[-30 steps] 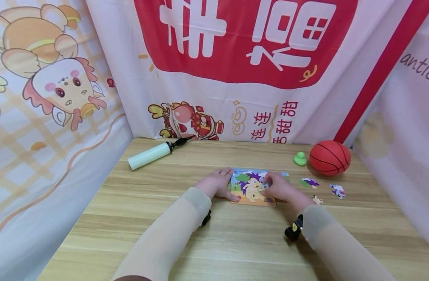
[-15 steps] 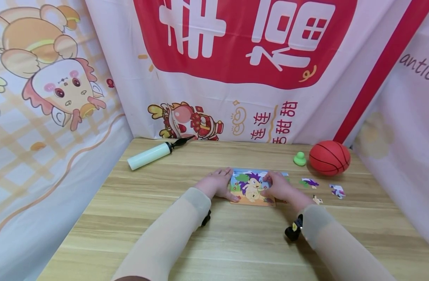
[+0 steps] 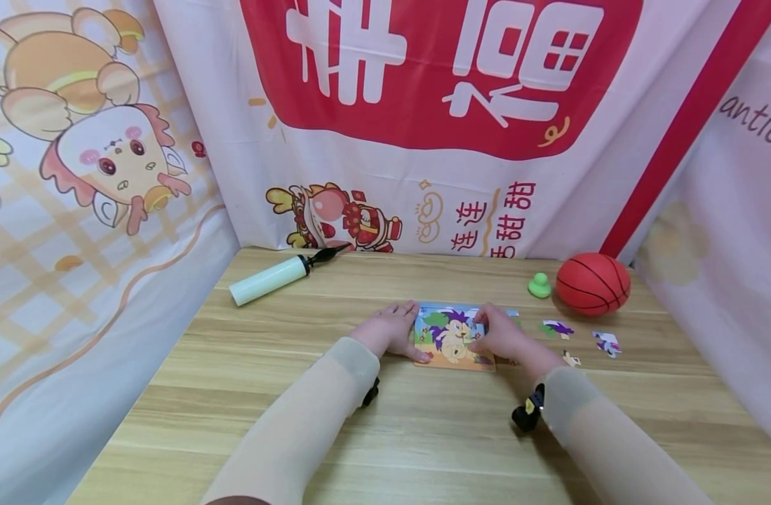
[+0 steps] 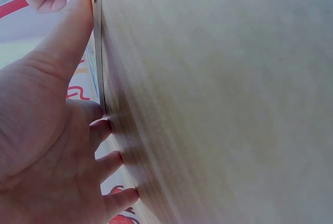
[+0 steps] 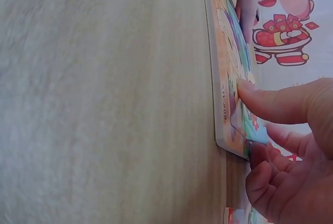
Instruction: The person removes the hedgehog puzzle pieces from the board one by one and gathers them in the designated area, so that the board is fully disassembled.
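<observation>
A jigsaw puzzle (image 3: pixel 445 340) with a purple-haired cartoon hedgehog lies in its flat tray on the wooden table. My left hand (image 3: pixel 394 330) rests at the tray's left side, its thumb by the near corner. In the left wrist view the fingers of that hand (image 4: pixel 57 130) are spread, tips down at the table. Over the puzzle's right part, my right hand (image 3: pixel 501 333) pinches a puzzle piece (image 5: pixel 255 130) with a light blue edge. Its thumb presses near the tray's border in the right wrist view; the curled fingers hide part of the piece.
Loose puzzle pieces lie to the right: a purple-and-green one (image 3: pixel 557 328), a purple-and-white one (image 3: pixel 607 344) and a small cream one (image 3: pixel 571 359). Behind them are a green knobbed toy (image 3: pixel 539 285) and a red ball (image 3: pixel 593 284). A hand pump (image 3: pixel 270 279) lies back left.
The right hand's fingers have shifted slightly at the puzzle's upper right, and the fingertips are drawn in a little. The left hand stays where it was.
</observation>
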Available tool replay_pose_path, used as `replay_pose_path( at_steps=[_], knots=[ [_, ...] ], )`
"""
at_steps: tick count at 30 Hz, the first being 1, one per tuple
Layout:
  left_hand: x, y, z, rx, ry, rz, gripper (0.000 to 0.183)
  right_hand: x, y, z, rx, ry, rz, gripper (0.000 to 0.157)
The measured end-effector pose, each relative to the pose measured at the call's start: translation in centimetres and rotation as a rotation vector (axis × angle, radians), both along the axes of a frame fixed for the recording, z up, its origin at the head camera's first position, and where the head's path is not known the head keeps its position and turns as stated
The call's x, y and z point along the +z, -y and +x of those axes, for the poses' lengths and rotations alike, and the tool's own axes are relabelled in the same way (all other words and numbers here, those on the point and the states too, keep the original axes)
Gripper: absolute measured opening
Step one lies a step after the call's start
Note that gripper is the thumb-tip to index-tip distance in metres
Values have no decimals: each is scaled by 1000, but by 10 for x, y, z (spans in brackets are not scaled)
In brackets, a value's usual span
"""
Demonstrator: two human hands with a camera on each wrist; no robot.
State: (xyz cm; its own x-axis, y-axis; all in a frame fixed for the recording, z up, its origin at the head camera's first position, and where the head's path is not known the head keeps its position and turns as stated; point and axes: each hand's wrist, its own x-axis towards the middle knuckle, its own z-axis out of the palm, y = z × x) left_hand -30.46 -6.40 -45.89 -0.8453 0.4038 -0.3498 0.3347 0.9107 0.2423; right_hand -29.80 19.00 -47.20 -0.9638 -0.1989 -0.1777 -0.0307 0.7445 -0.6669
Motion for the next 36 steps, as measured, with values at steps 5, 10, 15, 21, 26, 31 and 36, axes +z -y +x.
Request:
replay_pose_path(
  at_steps=[5,10,15,21,26,31,36],
  knots=[
    [1,-1,0,-6,7,4,120,3,-2,1,19,-30,-40,28],
    [2,-2,-1,-8,2,-1,120,6,-3,1,72,-66,-79,10],
    [2,-3,-2,-10,-5,-5,120,7,-6,0,69,-29,-101,7],
    [3,-3,-2,-14,-4,1,120,11,-16,1,34,31,-194,10],
    [3,-4,-1,-11,-6,-4,121,28,-42,4,-23,119,-273,24],
    [1,-3,-1,-7,-8,-7,121,44,-82,13,-12,73,-241,31],
    [0,-1,-1,-1,2,-2,121,52,-129,30,-58,2,-270,34]
  ],
)
